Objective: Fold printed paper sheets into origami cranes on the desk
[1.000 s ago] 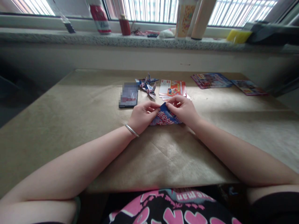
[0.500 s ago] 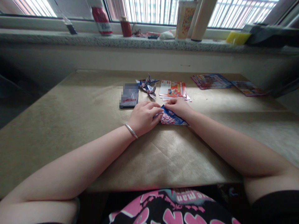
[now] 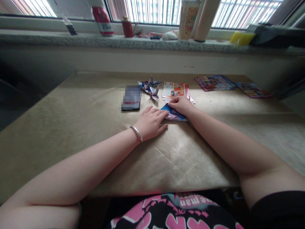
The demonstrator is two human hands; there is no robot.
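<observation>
A folded blue paper [image 3: 176,117] with red and white print lies flat on the table between my hands. My left hand [image 3: 152,123] is spread out, palm down, its fingertips resting on the paper's left part while the thumb touches the tabletop. With thumb and index finger, my right hand [image 3: 183,105] pinches the paper's far edge; its right part is hidden under that hand. Just beyond are folded paper figures [image 3: 152,90] in blue and white, and a stack of orange and white printed sheets [image 3: 176,90].
Left of the figures lies a dark phone [image 3: 131,98]. Colourful printed sheets [image 3: 216,82] and another pile [image 3: 253,90] sit at the far right. On the windowsill stand a red can [image 3: 103,20], a red bottle-like item [image 3: 127,28] and a tall cup [image 3: 188,20].
My left hand has spread its fingers, and its thumb has come off the paper onto the table. The paper's near edge has shifted away from me, and my right hand has moved slightly farther away.
</observation>
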